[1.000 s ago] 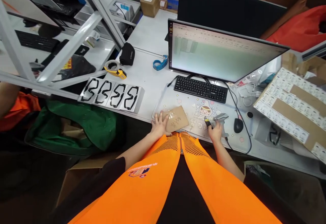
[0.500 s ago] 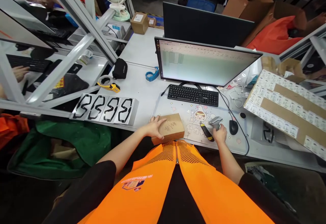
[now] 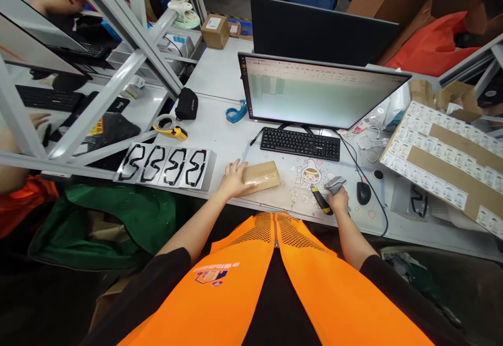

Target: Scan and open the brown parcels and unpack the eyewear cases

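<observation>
My left hand (image 3: 233, 180) grips the left end of a small brown cardboard box (image 3: 264, 175), thumb at the near side and fingers over the far side. The box lies on the desk near its front edge, with shiny tape on the face turned up. My right hand (image 3: 338, 201) is closed round the handle of a grey handheld barcode scanner (image 3: 335, 183), held low over the desk mat. Just left of that hand lies a black and yellow utility knife (image 3: 321, 201).
Behind the hands stand a keyboard (image 3: 301, 144) and a lit monitor (image 3: 314, 92). A mouse (image 3: 363, 193) and a label-covered cardboard sheet (image 3: 420, 154) lie to the right. Several flat boxes (image 3: 195, 169), a yellow tape dispenser (image 3: 173, 131) and a metal frame (image 3: 98, 110) are left.
The box has been turned over: its handwritten face no longer shows and a taped face is up. It sits slightly farther onto the desk. My right hand still holds the scanner.
</observation>
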### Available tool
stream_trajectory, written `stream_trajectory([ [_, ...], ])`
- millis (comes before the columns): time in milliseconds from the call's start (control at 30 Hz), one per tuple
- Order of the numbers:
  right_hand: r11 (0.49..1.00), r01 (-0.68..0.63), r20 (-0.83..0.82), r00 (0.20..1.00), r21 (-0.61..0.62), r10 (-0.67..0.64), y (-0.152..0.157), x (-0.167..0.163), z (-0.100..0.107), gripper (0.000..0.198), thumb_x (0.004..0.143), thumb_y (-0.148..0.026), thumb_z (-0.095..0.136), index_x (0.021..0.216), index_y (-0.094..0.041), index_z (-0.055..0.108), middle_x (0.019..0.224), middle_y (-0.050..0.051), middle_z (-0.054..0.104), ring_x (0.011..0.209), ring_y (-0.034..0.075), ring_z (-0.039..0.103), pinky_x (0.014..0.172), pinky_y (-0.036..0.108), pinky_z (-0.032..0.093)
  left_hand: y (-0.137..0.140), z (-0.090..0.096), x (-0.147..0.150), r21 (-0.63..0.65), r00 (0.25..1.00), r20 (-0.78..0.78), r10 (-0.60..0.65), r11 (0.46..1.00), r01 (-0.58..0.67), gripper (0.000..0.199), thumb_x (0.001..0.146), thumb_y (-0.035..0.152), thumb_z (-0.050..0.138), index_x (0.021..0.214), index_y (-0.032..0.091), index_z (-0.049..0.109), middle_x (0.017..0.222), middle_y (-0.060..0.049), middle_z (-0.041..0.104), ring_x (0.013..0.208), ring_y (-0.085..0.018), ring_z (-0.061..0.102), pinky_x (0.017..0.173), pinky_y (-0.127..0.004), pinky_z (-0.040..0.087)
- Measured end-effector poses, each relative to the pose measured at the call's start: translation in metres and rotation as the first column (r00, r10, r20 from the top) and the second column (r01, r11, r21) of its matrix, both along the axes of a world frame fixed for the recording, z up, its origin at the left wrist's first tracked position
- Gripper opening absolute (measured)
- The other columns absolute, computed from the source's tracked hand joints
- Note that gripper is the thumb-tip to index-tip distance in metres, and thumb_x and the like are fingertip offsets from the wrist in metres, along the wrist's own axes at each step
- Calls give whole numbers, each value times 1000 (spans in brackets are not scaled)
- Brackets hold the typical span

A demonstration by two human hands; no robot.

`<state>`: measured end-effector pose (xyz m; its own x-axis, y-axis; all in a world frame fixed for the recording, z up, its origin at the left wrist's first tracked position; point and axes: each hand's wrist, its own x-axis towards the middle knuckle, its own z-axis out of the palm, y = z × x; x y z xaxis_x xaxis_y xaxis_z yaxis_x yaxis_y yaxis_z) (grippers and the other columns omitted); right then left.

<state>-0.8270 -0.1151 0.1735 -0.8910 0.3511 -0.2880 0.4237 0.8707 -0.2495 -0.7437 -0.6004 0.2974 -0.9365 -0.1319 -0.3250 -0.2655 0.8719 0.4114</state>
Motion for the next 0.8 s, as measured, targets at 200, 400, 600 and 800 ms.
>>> stream_trajectory([
  [200, 999, 19, -21, 1000, -33, -20, 1, -1, -1, 76, 85, -25, 65, 157, -7, 49, 145, 26, 61, 137, 41, 57, 118, 53, 47, 34, 3, 12, -144, 995, 65, -80, 986, 89, 127, 74, 46, 93, 179, 31, 23, 183, -19, 21, 166, -51, 17, 124, -70, 39],
  [400, 1000, 15, 27, 1000, 13, -15, -1, 2, 5, 78, 92, -30, 61, 164, -6, 43, 142, 27, 63, 134, 42, 60, 116, 53, 48, 0, 3, -19, 36, 989, 91, -115, 993, 112, 123, 69, 50, 90, 176, 30, 34, 174, -16, 38, 155, -47, 34, 122, -60, 46],
  [600, 1000, -12, 18, 1000, 18, 12, -4, 12, 7, 81, 95, -30, 59, 169, -6, 37, 144, 27, 63, 134, 42, 61, 116, 54, 47, 1, 1, -33, 109, 970, 141, -197, 977, 182, 121, 68, 57, 87, 175, 31, 38, 177, -13, 38, 155, -48, 35, 128, -59, 39],
  [800, 999, -37, 1, 999, 2, 37, -6, 21, 5, 74, 95, -32, 56, 164, -6, 43, 139, 26, 66, 129, 40, 64, 112, 49, 49, 1, -5, -36, 116, 971, 139, -195, 977, 180, 119, 70, 58, 85, 175, 31, 38, 180, -12, 34, 159, -46, 32, 129, -58, 37],
])
